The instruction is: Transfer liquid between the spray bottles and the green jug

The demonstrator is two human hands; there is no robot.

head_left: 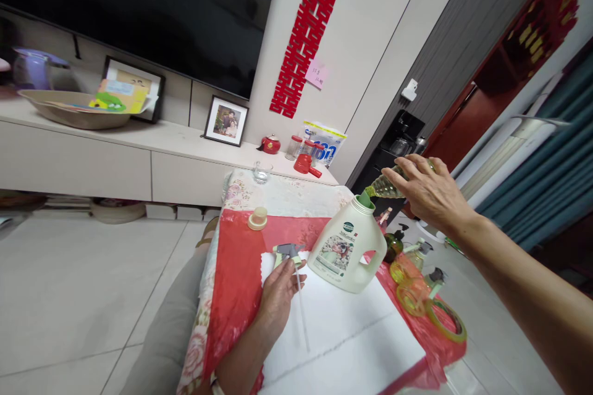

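My right hand [430,192] grips a clear ribbed bottle [383,186], tipped so that its neck meets the green mouth [365,199] of a big cream laundry detergent jug [330,236]. The jug stands on white paper. Whether liquid is flowing I cannot make out. Lower down, my left hand [277,296] holds a grey and green trigger sprayer head [289,251] by its collar, its thin tube [302,315] hanging over the paper. A pale yellowish cap [257,219] lies on the red plastic sheet, left of the jug.
Several pump bottles [419,253] and rolls of tape [447,320] are along the table's right side. A glass cup [262,171] sits at the far edge. Behind, a low cabinet [185,166] carries a red teapot [269,144], jars and a photo frame [226,121].
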